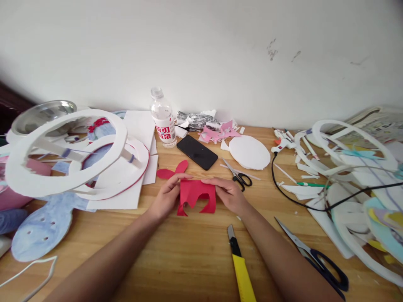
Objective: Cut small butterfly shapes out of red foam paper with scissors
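Note:
A piece of red paper (197,189) with curved cut-outs along its lower edge is held between both hands, just above the wooden table. My left hand (168,196) grips its left side, fingers along the top edge. On the right side, my right hand (229,193) pinches the upper corner. Red petal-shaped cut pieces (172,170) lie just beyond my left hand. Small scissors (237,174) with black handles rest beside my right hand. Nearer to me, between my forearms, lies a yellow utility knife (241,268) with its blade out.
A black phone (197,152), a plastic bottle (163,119) and a white disc (249,152) stand or lie behind the hands. White foam rings (19,176) crowd the left. Large scissors (315,256), a glue gun (283,143) with a black cord and foam scraps occupy the right.

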The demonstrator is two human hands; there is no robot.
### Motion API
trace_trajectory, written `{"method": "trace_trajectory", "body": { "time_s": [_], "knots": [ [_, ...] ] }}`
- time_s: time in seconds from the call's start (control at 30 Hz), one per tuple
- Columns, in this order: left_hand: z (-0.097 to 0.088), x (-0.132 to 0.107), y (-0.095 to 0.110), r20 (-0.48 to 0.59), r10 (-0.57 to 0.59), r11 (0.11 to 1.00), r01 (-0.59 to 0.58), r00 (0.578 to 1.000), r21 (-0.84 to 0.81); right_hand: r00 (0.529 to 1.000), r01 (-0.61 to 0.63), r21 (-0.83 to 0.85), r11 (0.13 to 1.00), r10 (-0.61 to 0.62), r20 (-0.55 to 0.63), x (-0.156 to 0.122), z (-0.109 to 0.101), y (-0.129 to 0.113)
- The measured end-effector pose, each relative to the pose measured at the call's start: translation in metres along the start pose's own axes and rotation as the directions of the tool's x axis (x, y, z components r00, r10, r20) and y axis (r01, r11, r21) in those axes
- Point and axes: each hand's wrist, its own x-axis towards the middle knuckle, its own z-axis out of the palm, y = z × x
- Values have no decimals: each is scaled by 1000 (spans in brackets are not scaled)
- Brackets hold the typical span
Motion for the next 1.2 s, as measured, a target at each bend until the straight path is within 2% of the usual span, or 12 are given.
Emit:
{"method": "trace_trajectory", "body": {
  "time_s": [0.1, 0.2, 0.3, 0.47, 0.63, 0.8, 0.97, 1.1, 1.2],
  "knots": [
    [-1, 1, -1, -2, 9, 1000, -9, 1000, -13, 1000, 7, -21, 1000, -7, -23, -2, 2, 0],
    [0, 0, 0, 41, -11, 999, 13, 999, -52, 997, -81, 15, 997, 80, 19, -2, 4, -1],
    [2, 1, 1, -4, -18, 998, 18, 1000, -60, 993, -115, -24, 993, 116, 39, -1, 5, -1],
    [6, 3, 3, -34, -114, 970, 104, 993, -220, 997, -27, -75, 997, 21, -68, 1, 5, 0],
    [5, 4, 2, 7, -119, 953, 116, 993, -279, 998, 62, -127, 990, -66, -25, 1, 2, 2],
    [4, 4, -1, -53, -103, 991, 98, 993, -95, 1000, -12, -99, 995, 15, 26, -1, -1, -3],
    [4, 2, 1, -6, -7, 994, 8, 1000, 109, 996, -68, 72, 995, 64, 65, -2, -3, -14],
    [6, -2, 1, 22, 21, 983, -25, 1000, 183, 970, -244, 32, 969, 243, 24, 1, 3, -15],
    [7, -2, 1, 19, 20, 981, -23, 1000, 192, 968, -252, 3, 968, 252, 5, 4, 8, -13]
  ]
}}
